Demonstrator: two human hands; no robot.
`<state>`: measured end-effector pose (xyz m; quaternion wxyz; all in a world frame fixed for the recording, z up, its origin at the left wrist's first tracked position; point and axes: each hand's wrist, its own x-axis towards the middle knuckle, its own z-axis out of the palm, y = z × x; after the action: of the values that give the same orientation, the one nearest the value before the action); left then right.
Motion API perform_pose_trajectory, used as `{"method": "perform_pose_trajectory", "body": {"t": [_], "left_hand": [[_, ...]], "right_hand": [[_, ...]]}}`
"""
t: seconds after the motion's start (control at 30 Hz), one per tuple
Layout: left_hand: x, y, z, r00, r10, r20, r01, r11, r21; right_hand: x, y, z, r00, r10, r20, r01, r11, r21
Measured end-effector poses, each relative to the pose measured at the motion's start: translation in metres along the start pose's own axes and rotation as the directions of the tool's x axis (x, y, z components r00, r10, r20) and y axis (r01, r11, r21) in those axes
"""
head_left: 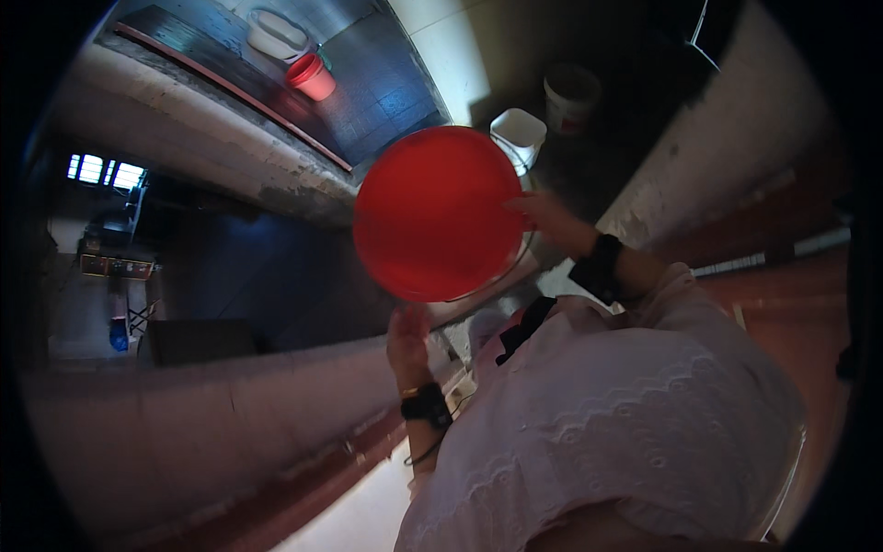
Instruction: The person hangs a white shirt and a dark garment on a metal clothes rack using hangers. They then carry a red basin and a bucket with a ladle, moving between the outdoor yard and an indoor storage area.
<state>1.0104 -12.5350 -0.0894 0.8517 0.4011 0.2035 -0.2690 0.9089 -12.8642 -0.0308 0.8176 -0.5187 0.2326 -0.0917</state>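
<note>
A round red bucket (440,213) with a thin wire handle fills the middle of the view, its wide circular face turned up toward me. At its right edge my right hand (559,224) is closed on the rim, with the fingertips over the red edge. My left hand (408,333) is just below the bucket's lower left rim; it is blurred, its fingers look stretched out, and I cannot tell whether it touches. Black bands circle both my wrists. The bucket's side and underside are hidden.
Beyond the bucket stand a white square container (518,138) and a dim white bucket (571,97). In a tiled wet area at upper left, a small red bucket (311,77) is beside a white squat toilet (278,35). Low walls (230,138) run along both sides.
</note>
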Motion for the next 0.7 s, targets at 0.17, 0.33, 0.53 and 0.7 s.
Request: {"method": "perform_pose_trajectory", "body": {"t": [0.17, 0.33, 0.53, 0.7], "left_hand": [[0.114, 0.057, -0.006, 0.987, -0.091, -0.136, 0.079, 0.993, -0.092], [0.268, 0.117, 0.022, 0.975, -0.213, 0.054, 0.22, 0.961, -0.17], [0.43, 0.199, 0.222, 0.866, -0.334, 0.371, 0.243, 0.931, 0.272], [0.546, 0.213, 0.364, 0.84, -0.529, 0.123, 0.483, 0.831, 0.274]], "right_hand": [[0.183, -0.021, 0.043, 0.973, 0.161, -0.163, -0.122, 0.967, 0.224], [0.36, -0.022, 0.063, 0.978, 0.17, -0.122, -0.131, 0.952, 0.278], [0.517, -0.07, 0.101, 0.951, 0.209, -0.23, -0.163, 0.966, 0.203], [0.648, -0.111, 0.112, 0.942, 0.145, -0.301, -0.098, 0.981, 0.166]]}}
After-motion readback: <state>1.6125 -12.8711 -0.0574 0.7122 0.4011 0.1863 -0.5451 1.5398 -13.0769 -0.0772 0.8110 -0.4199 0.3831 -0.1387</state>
